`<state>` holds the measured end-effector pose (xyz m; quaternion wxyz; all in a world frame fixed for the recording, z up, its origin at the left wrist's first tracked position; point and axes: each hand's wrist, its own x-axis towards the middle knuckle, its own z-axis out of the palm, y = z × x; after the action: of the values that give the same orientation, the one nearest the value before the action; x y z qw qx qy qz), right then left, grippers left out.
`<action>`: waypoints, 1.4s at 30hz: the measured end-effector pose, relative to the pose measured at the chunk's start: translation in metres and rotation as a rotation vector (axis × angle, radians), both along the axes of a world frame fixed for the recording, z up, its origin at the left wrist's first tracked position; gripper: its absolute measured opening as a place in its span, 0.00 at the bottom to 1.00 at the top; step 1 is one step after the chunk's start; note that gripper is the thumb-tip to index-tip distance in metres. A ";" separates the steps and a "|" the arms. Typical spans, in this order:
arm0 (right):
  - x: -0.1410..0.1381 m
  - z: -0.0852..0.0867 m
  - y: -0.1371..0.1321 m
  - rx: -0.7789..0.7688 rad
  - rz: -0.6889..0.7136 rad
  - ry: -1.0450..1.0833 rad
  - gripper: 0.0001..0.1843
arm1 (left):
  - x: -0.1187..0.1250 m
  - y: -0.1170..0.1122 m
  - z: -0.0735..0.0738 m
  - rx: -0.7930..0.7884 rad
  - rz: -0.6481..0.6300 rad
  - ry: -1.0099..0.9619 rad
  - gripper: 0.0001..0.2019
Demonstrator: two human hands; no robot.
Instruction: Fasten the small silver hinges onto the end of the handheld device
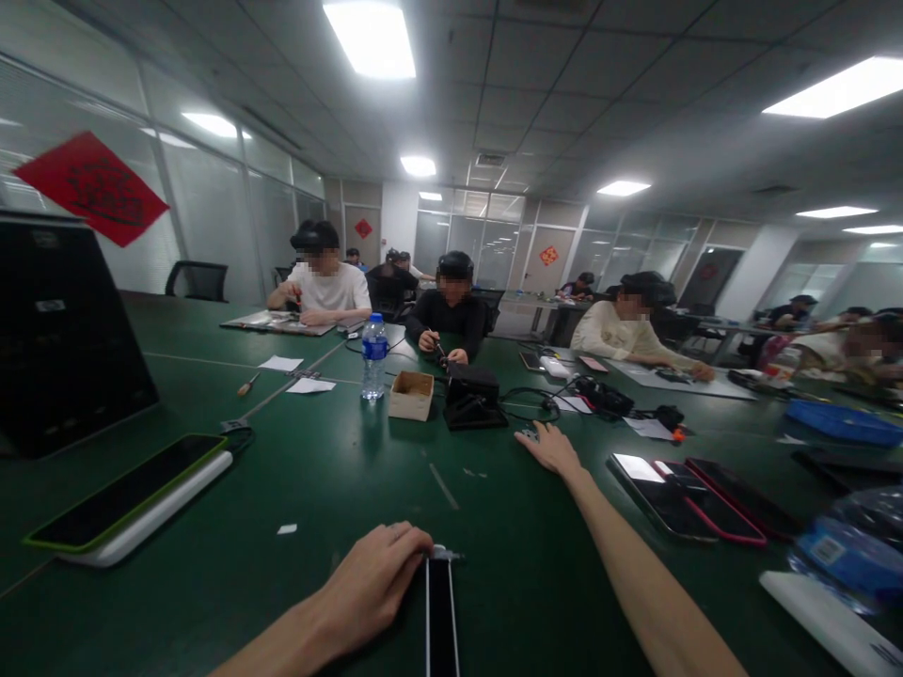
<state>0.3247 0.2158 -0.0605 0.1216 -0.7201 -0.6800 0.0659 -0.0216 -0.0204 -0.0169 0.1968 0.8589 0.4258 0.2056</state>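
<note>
My left hand (377, 578) rests on the green table with its fingers curled together. Its fingertips meet the far end of a slim phone-like device (442, 616) with a dark face and pale edges. A small pale piece (444, 553) pokes out beside those fingertips; what they pinch is partly hidden. My right hand (554, 449) reaches forward over the tabletop, fingers stretched and a little apart. Small greyish metal bits (529, 433) show at its fingertips, and no firm grip on them is visible. A black stand-like box (471, 397) is ahead and left of this hand.
An open cardboard box (411, 396) and a water bottle (373, 357) stand ahead. Several phones (712, 498) lie at right near a large bottle (850, 545). A green-edged phone (134, 489) and a black panel (67, 338) are at left. Co-workers sit across the table.
</note>
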 end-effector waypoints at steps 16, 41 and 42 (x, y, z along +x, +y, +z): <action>-0.006 -0.006 0.008 0.011 0.098 -0.046 0.33 | -0.001 0.001 -0.002 -0.009 -0.015 -0.030 0.11; -0.036 0.001 0.010 -0.001 0.065 -0.083 0.27 | -0.001 -0.002 0.000 -0.038 0.017 -0.014 0.11; -0.035 0.001 0.008 0.009 0.072 -0.078 0.27 | -0.001 -0.002 0.000 -0.035 0.015 -0.018 0.11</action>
<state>0.2898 0.2243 -0.0599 0.0957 -0.6964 -0.7102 0.0388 -0.0227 -0.0226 -0.0166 0.2142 0.8501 0.4343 0.2071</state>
